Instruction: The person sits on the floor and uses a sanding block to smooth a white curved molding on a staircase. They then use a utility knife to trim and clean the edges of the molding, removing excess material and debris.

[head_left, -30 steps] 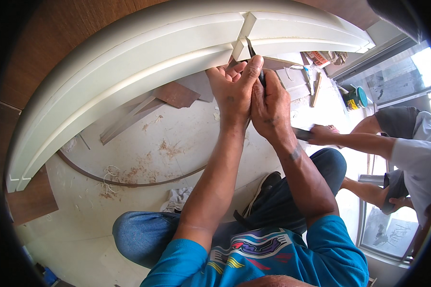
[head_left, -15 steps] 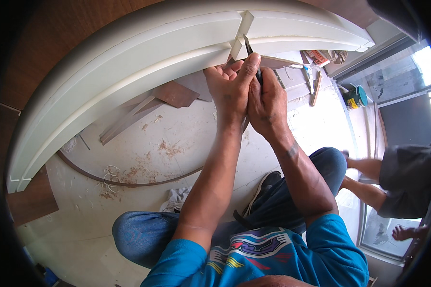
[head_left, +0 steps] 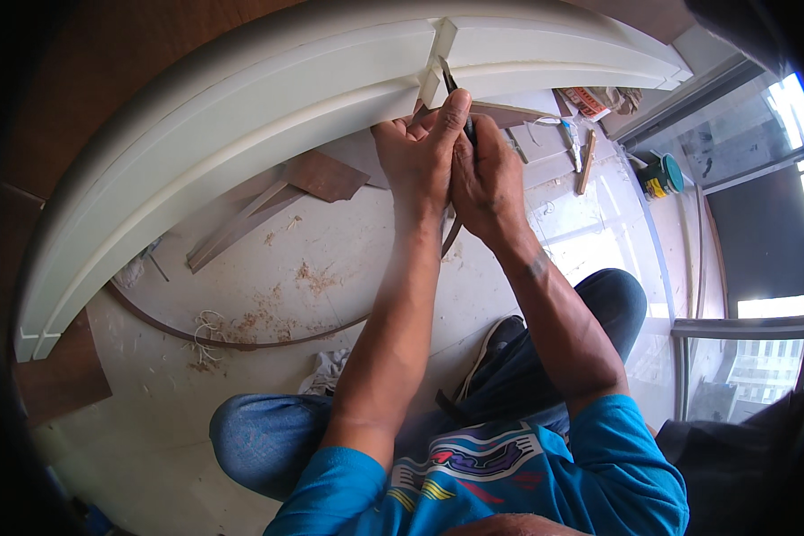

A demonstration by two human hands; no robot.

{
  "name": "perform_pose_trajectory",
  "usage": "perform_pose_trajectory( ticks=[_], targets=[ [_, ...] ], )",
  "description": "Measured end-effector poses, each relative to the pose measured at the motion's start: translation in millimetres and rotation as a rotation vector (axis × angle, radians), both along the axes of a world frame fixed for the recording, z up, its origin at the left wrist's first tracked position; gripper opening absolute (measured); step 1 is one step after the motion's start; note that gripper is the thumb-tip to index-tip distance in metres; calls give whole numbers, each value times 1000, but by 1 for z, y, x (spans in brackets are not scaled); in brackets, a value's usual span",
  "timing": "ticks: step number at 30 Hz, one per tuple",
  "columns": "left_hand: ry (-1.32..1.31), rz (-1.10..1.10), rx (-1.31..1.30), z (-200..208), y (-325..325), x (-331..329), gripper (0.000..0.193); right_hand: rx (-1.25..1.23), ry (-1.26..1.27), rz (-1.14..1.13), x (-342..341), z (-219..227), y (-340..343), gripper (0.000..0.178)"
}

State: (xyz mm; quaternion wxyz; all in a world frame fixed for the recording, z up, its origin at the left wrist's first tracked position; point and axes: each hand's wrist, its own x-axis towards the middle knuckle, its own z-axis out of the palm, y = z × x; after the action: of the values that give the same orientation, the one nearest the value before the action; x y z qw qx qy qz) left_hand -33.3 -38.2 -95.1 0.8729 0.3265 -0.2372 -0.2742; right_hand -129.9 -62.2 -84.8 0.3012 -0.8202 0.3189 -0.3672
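My right hand [head_left: 489, 174] is closed round a dark utility knife [head_left: 449, 77], its blade pointing up at the joint in a white curved, moulded panel [head_left: 330, 76]. Close beside it, my left hand [head_left: 420, 156] is closed, its thumb lying against the knife and its fingers curled at the panel's lower edge. A thin brown strip [head_left: 453, 239] rises behind my wrists towards the hands. The left fingers appear wrapped round it, though most of their grip is hidden.
Brown board offcuts [head_left: 326, 176] and wood shavings [head_left: 317, 275] lie on the pale floor [head_left: 330, 232]. At the right are a tube [head_left: 573, 143], a small wood stick [head_left: 587, 163] and a green bucket [head_left: 661, 177]. Further right stands a framed glass door [head_left: 750, 330].
Both hands and the knife have shifted slightly left and up along the panel. The other person's legs and hand at the right have left that spot, and dark cloth shows lower down.
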Motion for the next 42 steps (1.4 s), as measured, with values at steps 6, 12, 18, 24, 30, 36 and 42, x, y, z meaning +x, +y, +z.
perform_pose_trajectory(
  ticks=[6,12,18,24,30,36,42],
  targets=[
    [-8,41,27,-10,0,-3,79,34,-12,-9,-5,-5,5,30],
    [-22,19,13,-11,0,-1,76,80,-43,-33,-3,-14,6,28],
    [-9,-28,10,-19,-4,5,70,56,-60,-39,1,-15,8,27],
    [11,-59,48,-27,-6,11,70,46,-49,-42,3,-19,7,26],
    [4,-68,64,-28,-6,12,74,79,-33,-14,4,-14,7,37],
    [0,-21,53,-24,-6,11,74,36,-28,-34,6,-13,6,30],
    [5,-40,55,-21,-4,11,67,73,-33,-20,8,-15,4,35]
  ],
)
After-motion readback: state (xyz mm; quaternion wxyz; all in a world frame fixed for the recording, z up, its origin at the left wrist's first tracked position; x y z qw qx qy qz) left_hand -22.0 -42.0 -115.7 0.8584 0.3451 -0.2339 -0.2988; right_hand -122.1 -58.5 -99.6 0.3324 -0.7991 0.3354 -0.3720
